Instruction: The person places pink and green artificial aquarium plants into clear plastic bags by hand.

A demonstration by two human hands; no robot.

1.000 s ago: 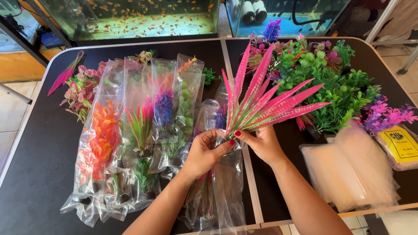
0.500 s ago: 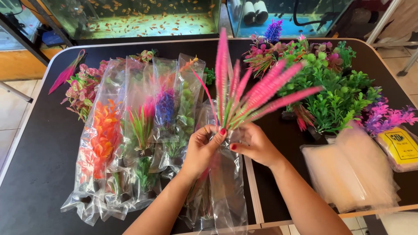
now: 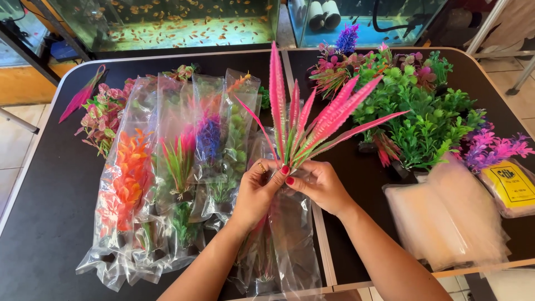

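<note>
Both my hands meet at the base of a pink and green plastic plant point(image 3: 312, 120) whose long pointed leaves fan upward over the black table point(image 3: 50, 223). My left hand point(image 3: 257, 189) grips the stem base from the left and my right hand point(image 3: 317, 184) pinches it from the right. Directly under my hands lies a clear plastic bag point(image 3: 290, 239), with more bagged plants beneath it.
Several bagged plastic plants point(image 3: 167, 167) lie in a row at the left. Loose green, pink and purple plants point(image 3: 423, 106) are heaped at the right. A stack of empty clear bags point(image 3: 446, 217) and a yellow-labelled packet point(image 3: 512, 187) sit near the right edge. Fish tanks point(image 3: 167, 22) stand behind.
The pink plant has swung from leaning right to standing nearly upright. My hands have stayed at its base and shifted slightly toward the centre.
</note>
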